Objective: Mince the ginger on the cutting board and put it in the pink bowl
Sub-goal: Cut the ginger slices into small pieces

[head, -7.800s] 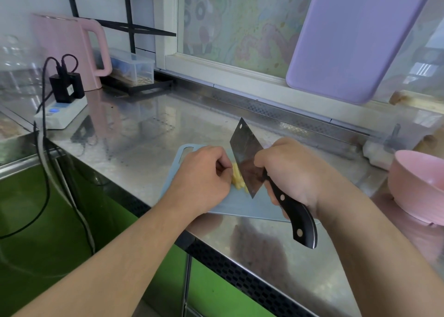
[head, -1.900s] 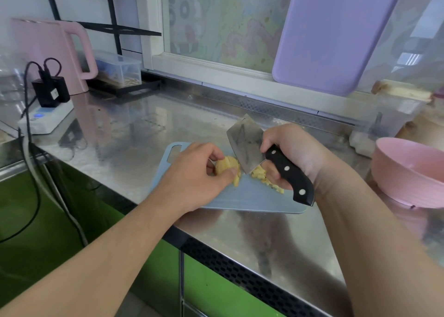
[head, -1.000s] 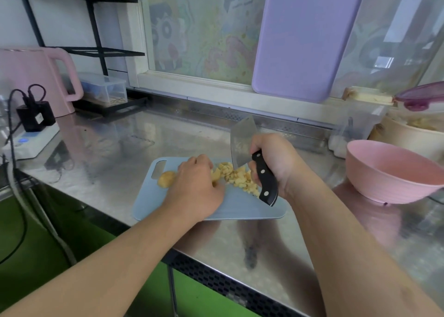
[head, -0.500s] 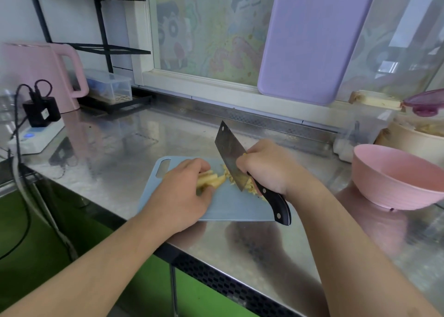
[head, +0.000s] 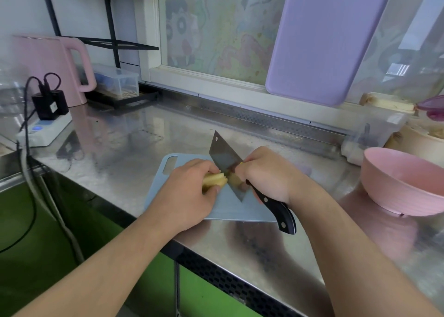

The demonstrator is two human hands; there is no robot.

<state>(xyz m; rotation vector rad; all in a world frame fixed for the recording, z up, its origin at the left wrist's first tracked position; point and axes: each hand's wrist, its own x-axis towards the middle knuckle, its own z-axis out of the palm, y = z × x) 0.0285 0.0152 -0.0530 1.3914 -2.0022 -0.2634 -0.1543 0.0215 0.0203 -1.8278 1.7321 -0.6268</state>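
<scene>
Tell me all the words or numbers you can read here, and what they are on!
There are none that can be read.
Black plug adapter on the white power strip: a small white label, too blurred to read.
Frosted window film: only a cartoon face drawing, no letters.
Steel cleaver blade, pink plastic bowl: no markings visible.

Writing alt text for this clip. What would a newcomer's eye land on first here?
The cleaver at centre, gripped by the right hand, its blade against the ginger that the left hand steadies on the blue cutting board. Next, the pink bowl on the steel counter at right, and the lilac board leaning at the window behind.
</scene>
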